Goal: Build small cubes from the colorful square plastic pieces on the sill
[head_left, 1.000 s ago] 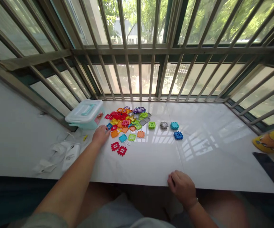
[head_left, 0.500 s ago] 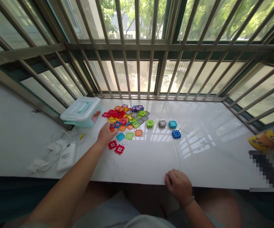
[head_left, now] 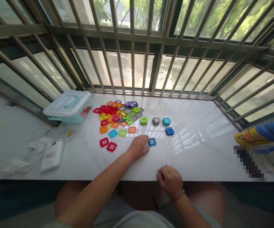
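Head view: the right hand is resting, fisted, at 5 o'clock from the blue tile; the left hand is pinching it, bringing it nearer the blue stack at 2, clear of the pile at 10.

Bare forearms, 1 thin right-wrist bracelet, pale grey clothing
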The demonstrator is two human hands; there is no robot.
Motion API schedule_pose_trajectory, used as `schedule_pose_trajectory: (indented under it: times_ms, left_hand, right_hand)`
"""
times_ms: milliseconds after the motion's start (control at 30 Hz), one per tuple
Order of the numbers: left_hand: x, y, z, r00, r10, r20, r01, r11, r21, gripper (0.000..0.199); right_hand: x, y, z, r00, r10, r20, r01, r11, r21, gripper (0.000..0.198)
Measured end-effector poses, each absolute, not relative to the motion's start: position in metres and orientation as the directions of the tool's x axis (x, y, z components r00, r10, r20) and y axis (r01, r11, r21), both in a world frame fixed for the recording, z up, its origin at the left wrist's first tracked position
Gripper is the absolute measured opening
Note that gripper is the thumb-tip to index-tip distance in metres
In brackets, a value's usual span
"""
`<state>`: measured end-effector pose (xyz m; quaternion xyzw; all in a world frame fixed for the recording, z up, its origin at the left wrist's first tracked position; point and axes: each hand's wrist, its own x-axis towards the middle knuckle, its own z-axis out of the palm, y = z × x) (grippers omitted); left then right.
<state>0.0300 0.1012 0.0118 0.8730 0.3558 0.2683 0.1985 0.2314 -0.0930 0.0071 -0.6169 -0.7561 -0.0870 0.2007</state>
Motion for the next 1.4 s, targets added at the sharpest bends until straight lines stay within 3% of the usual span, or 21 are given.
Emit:
schedule_pose_trajectory:
  times_ms: [67, 200, 267, 433, 600, 767, 1067, 1400]
  left_hand:
    - [0.011, 0.097, 0.014, 0.584, 0.724, 0.366, 0.482, -0.673, 0.562, 0.033]
    - [-0.051, 0.079, 0.019, 0.432, 0.831, 0.35, 0.6, -0.555, 0.577, 0.007]
    - [-0.091, 0.07, 0.022, 0.359, 0.894, 0.269, 0.679, -0.448, 0.581, 0.028]
    - [-0.186, 0.058, 0.032, 0.1, 0.984, 0.148, 0.917, -0.149, 0.37, 0.04]
    - [-0.221, 0.057, 0.031, -0.204, 0.977, 0.054, 0.953, 0.186, 0.238, 0.04]
    - [-0.21, 0.059, 0.028, -0.215, 0.973, 0.081, 0.972, 0.205, 0.114, 0.037]
    - [-0.213, 0.06, 0.028, -0.208, 0.975, 0.078, 0.973, 0.198, 0.119, 0.039]
    - [-0.212, 0.061, 0.027, -0.222, 0.973, 0.063, 0.97, 0.214, 0.119, 0.04]
  right_hand:
    - [0.231, -0.094, 0.008, -0.148, 0.906, 0.397, 0.969, 0.214, -0.127, 0.03]
    - [0.234, -0.087, 0.01, -0.125, 0.934, 0.336, 0.97, 0.186, -0.157, 0.034]
    - [0.235, -0.076, 0.012, -0.103, 0.949, 0.299, 0.969, 0.164, -0.185, 0.036]
    - [0.232, -0.026, 0.022, -0.032, 0.961, 0.276, 0.95, 0.115, -0.289, 0.026]
    - [0.219, 0.017, 0.023, -0.018, 0.942, 0.335, 0.916, 0.15, -0.371, 0.042]
    - [0.214, 0.029, 0.015, 0.016, 0.941, 0.338, 0.913, 0.124, -0.389, 0.031]
    - [0.227, 0.02, 0.015, 0.045, 0.933, 0.357, 0.911, 0.108, -0.398, 0.026]
    - [0.317, 0.012, 0.016, 0.331, 0.879, 0.344, 0.912, -0.204, -0.355, 0.041]
